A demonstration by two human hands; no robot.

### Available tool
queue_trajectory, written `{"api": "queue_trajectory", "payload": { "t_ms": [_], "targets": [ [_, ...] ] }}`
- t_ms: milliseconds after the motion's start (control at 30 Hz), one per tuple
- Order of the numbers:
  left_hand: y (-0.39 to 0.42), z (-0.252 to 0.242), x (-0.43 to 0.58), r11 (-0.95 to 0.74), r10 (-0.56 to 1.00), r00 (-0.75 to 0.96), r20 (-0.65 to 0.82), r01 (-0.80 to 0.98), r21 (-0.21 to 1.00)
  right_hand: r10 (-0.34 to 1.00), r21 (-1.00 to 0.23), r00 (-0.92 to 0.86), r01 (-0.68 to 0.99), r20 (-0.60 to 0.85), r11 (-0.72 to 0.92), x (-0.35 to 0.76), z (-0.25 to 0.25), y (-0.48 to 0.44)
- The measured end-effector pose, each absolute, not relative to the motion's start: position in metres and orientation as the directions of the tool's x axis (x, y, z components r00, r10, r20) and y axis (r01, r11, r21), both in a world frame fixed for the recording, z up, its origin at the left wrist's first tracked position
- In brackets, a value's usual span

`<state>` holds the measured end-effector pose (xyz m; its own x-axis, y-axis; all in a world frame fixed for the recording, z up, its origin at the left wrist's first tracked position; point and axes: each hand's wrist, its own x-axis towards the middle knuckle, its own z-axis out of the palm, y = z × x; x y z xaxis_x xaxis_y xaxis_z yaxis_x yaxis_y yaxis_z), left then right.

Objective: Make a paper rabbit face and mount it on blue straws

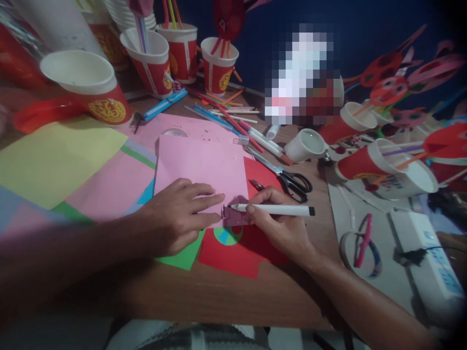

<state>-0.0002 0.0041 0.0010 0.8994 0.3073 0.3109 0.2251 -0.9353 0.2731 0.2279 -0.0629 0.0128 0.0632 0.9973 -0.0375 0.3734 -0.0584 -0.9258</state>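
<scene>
1. The pink sheet [202,163] lies flat on the table, and everything here is placed from it.
2. The right hand [282,226] is at the sheet's lower right corner. It is closed around a white pen [277,209], which lies almost level with its tip on that corner.
3. The left hand [175,214] lies on the sheet's lower edge with its fingers stretched out and close together. It presses the paper down and grips nothing.
4. Progress, as I judge it: there is only a short dark stroke at the pen tip (beside a small mauve patch). The rest of the sheet shows no lines, so most of the marking is not yet done.
5. Red paper [237,255] sticks out below and to the right of the sheet, and a green piece [184,257] below it.
6. Scissors [288,177] lie just right of the sheet, near the pen hand. Loose straws [233,119] crowd its upper right corner, and cups [91,85] stand beyond its upper left.
7. A yellow sheet [54,160] lies to the left. Bare table [219,296] below the sheet leaves room for the forearms.
</scene>
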Motion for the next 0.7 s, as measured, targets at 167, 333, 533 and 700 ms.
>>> {"api": "queue_trajectory", "payload": {
  "t_ms": [167,333,533,700],
  "targets": [
    [0.005,0.0035,0.0008,-0.933,0.312,0.895,0.318,0.226,0.279,0.999,-0.932,0.05,0.361,-0.018,-0.035,0.2272,0.0129,-0.0633],
    [0.0046,0.0036,0.0008,-0.934,0.312,0.905,0.29,0.236,0.269,0.999,-0.927,0.051,0.373,-0.01,-0.028,0.2262,0.0126,-0.0628],
    [0.0041,0.0016,0.0001,-0.94,0.299,0.915,0.272,0.232,0.251,0.998,-0.924,0.062,0.38,-0.022,-0.044,0.226,0.0131,-0.0624],
    [0.0037,0.0016,0.0005,-0.941,0.292,0.918,0.268,0.227,0.249,0.998,-0.914,0.06,0.402,-0.037,-0.058,0.2252,0.0148,-0.0623]
  ]
}}
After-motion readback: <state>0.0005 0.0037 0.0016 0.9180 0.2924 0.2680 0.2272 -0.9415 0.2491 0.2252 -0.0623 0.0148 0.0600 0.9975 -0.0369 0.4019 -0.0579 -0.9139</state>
